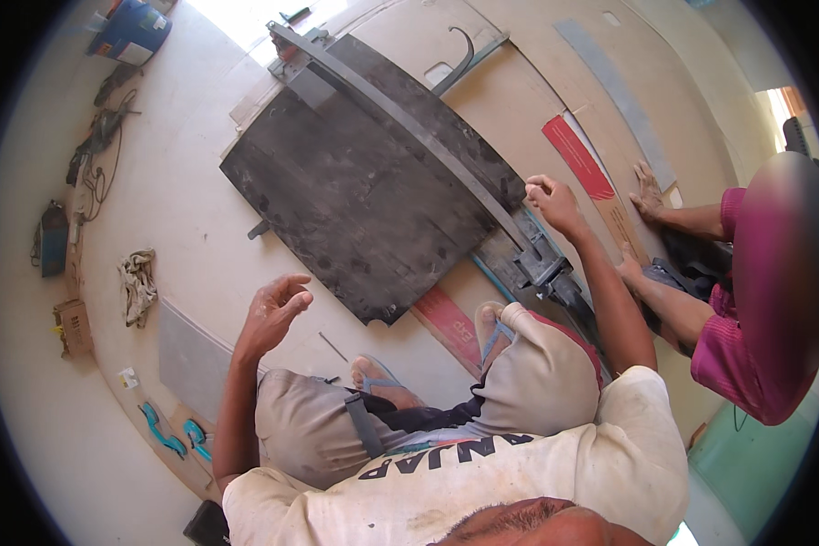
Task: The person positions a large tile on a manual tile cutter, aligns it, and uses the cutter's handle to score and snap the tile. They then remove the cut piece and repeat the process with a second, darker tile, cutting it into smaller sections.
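A large dark slab [364, 196] lies across a manual tile cutter, with the cutter's long metal rail [409, 127] running diagonally over it. My left hand [276, 312] hovers just off the slab's near left edge, thumb and fingers apart, holding nothing. Beside the slab's right corner is my right hand [553, 202], its fingers loosely bent and nothing visible in them. Whether its fingertips touch that corner I cannot tell. The cutter's carriage and handle end [541, 268] sits at the rail's near end, by my right knee.
A person in a magenta top [746, 309] crouches at right, a hand [648, 193] on a long cardboard piece. Red-printed cardboard [578, 159] lies nearby. At left are a cloth [137, 287], a grey tile [191, 346], teal suction-like tools [161, 432], a corded power tool [100, 132] and a blue bucket [135, 32].
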A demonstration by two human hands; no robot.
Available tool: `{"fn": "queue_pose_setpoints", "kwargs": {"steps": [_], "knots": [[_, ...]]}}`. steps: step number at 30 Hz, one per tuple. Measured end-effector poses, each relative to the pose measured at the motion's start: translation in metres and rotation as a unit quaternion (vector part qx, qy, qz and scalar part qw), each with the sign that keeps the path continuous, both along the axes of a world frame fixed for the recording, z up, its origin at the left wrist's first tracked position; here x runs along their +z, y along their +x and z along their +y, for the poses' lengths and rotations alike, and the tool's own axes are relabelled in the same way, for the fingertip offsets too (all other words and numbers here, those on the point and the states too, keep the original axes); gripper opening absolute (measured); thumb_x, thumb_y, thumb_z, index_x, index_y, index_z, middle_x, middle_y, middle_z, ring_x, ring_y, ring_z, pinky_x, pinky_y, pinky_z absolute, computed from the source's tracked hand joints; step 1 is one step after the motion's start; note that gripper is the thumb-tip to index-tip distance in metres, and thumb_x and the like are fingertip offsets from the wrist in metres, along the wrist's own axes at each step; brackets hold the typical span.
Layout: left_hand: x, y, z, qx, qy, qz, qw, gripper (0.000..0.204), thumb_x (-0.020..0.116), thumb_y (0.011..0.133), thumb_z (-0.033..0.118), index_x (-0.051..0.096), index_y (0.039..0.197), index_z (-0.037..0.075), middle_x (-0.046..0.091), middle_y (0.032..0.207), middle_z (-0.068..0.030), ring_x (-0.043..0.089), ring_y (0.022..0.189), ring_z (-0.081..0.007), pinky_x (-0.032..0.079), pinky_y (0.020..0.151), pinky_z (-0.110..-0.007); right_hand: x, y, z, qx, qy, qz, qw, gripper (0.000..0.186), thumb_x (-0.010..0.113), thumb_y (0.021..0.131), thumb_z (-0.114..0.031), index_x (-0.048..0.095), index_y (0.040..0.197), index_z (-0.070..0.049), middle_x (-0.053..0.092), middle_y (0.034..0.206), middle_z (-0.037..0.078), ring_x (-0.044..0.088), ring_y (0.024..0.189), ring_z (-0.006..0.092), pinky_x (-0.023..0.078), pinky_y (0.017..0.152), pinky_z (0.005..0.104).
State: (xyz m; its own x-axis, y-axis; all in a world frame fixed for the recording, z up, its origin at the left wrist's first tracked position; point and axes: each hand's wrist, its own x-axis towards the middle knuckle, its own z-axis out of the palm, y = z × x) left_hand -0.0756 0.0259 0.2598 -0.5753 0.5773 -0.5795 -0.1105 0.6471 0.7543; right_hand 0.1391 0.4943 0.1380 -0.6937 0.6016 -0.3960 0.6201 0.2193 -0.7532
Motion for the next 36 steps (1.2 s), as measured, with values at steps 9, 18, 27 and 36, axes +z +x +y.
{"fn": "queue_pose_setpoints", "kwargs": {"steps": [9,18,27,36], "knots": [[-0.114,0.043,-0.008,0.061,-0.044,-0.050,0.996,0.035,0.066,0.094,0.025,0.063,0.118,0.000,0.067,0.093,-0.0058,0.062,0.080,-0.0129,0.051,0.073,-0.029,-0.032,0.004,-0.018,0.022,-0.038,-0.022,0.999,0.032,0.064,0.092,-0.031,0.069,0.102,-0.001,0.068,0.077,0.005,0.062,0.070,0.0112,0.049,0.066,0.0295],[-0.151,0.074,-0.002,0.098,-0.034,-0.065,0.993,0.030,0.067,0.093,0.023,0.065,0.111,0.000,0.069,0.091,-0.0059,0.060,0.075,-0.0108,0.049,0.068,-0.027,-0.043,0.004,-0.019,0.023,-0.032,0.034,0.999,0.025,0.063,0.094,-0.024,0.069,0.103,-0.001,0.067,0.080,0.002,0.060,0.072,0.0083,0.050,0.067,0.0245],[-0.156,0.082,0.000,0.154,0.005,-0.102,0.983,0.027,0.067,0.093,0.021,0.065,0.110,0.000,0.067,0.089,-0.0043,0.059,0.073,-0.0095,0.048,0.064,-0.025,-0.045,0.002,-0.016,0.008,0.021,0.050,0.998,0.022,0.064,0.092,-0.021,0.069,0.099,0.000,0.067,0.079,0.002,0.060,0.070,0.0083,0.049,0.066,0.0252],[-0.233,0.048,-0.025,0.353,-0.070,0.204,0.910,0.052,0.070,0.089,0.032,0.055,0.124,-0.004,0.063,0.100,-0.0099,0.061,0.083,-0.0195,0.050,0.077,-0.033,-0.012,-0.030,-0.039,0.008,0.125,0.106,0.987,0.024,0.065,0.091,-0.018,0.069,0.104,0.001,0.070,0.090,0.008,0.065,0.083,0.0129,0.051,0.078,0.0283]]}}
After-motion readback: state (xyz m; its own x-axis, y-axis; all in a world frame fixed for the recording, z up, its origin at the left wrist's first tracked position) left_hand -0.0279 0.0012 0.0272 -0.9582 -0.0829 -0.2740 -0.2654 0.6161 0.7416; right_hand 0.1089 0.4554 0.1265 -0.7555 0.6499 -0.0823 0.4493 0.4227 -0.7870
